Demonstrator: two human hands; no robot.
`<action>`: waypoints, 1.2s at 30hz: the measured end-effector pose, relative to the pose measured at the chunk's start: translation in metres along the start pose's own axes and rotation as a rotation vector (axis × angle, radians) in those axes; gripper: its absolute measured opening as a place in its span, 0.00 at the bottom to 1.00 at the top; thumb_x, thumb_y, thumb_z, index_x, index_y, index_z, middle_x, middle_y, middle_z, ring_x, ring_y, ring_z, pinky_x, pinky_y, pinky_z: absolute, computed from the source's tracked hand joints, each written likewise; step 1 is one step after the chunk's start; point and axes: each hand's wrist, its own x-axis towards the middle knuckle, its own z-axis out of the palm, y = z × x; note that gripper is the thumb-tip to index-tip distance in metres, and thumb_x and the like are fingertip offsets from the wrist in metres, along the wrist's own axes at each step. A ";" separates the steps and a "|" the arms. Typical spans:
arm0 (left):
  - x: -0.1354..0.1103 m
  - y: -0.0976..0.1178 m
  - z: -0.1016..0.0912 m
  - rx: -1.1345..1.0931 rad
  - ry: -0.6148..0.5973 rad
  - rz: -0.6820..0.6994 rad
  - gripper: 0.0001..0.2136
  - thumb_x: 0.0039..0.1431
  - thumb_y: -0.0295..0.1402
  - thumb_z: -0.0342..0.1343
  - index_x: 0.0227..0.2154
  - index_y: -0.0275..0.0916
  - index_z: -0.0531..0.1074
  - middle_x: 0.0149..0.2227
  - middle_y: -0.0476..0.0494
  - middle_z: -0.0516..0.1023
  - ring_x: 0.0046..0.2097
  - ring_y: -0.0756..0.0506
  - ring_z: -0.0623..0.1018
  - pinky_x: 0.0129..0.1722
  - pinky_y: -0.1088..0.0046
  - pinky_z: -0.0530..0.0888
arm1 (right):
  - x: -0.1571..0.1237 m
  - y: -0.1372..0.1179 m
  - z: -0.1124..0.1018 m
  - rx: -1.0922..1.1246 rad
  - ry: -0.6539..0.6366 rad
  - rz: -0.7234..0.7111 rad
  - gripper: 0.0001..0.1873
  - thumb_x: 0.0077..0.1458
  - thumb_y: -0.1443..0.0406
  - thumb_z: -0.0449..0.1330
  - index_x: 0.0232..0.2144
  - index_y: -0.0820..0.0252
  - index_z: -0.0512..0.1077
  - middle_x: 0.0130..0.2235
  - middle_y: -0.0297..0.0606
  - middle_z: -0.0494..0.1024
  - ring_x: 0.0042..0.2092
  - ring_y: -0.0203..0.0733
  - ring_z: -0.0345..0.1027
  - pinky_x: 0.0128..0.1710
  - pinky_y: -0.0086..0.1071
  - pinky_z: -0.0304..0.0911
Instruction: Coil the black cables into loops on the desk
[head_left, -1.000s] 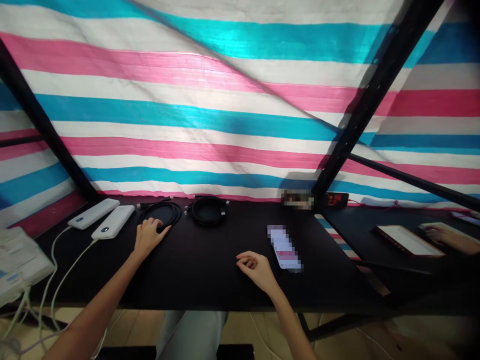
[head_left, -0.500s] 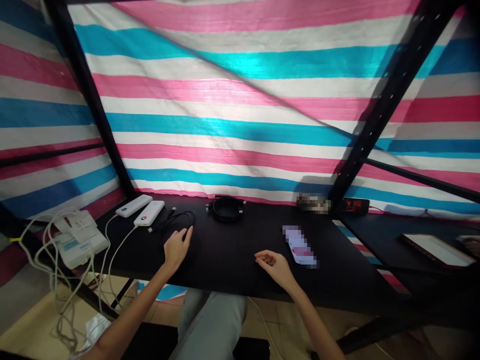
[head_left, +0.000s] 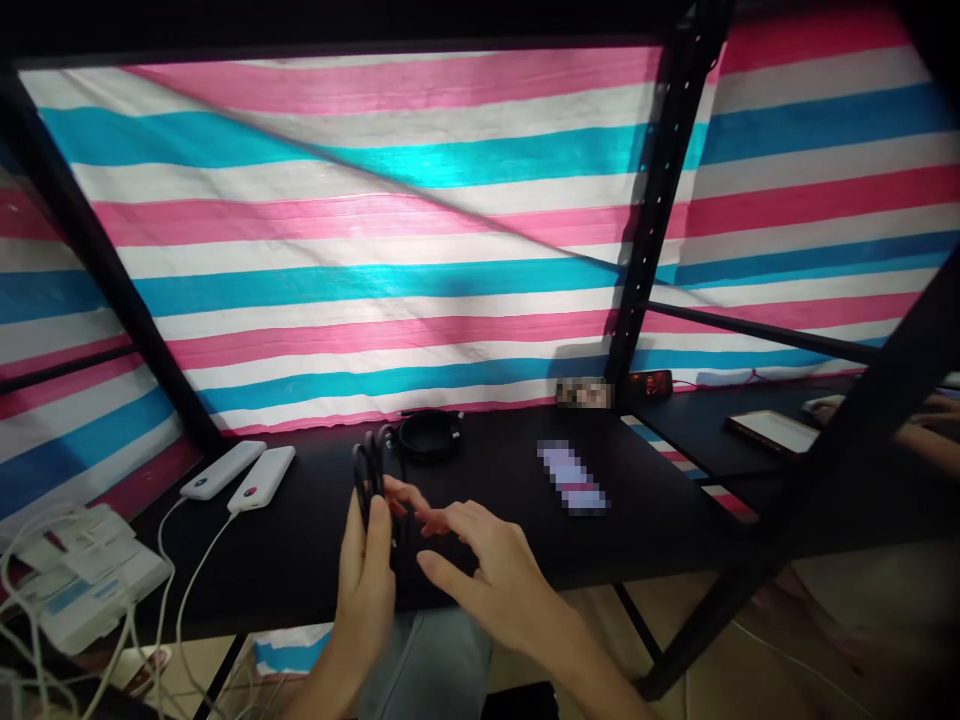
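Note:
A looped black cable [head_left: 360,478] is in my left hand [head_left: 367,560], raised above the table's front part. The thumb and fingers of that hand close round the loops. Close on the right, my right hand [head_left: 491,565] has its thumb and fingers spread apart, with the fingertips near the hanging part of the cable. Nothing shows in its grasp; whether a fingertip touches the cable I cannot tell. Behind both hands, a second coiled black cable [head_left: 429,437] lies at the table's back edge, its plug ends showing.
Two white power banks [head_left: 262,478] with white cords lie on the black table [head_left: 495,480] at left. White boxes [head_left: 97,575] and tangled cords are at far left. A blurred-out phone [head_left: 571,478] lies at right. Beyond the black post [head_left: 652,200], another person's arm [head_left: 930,440] shows.
The cable that lay beside my left hand is now lifted in it. My right hand has come left towards it and opened. The view has turned right.

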 end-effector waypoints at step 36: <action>0.038 0.003 -0.068 -0.090 0.589 0.355 0.23 0.59 0.52 0.43 0.42 0.38 0.70 0.28 0.49 0.66 0.21 0.54 0.70 0.12 0.82 0.59 | -0.006 -0.009 -0.011 0.187 0.520 0.001 0.08 0.53 0.68 0.53 0.37 0.58 0.67 0.30 0.34 0.76 0.27 0.36 0.72 0.26 0.27 0.66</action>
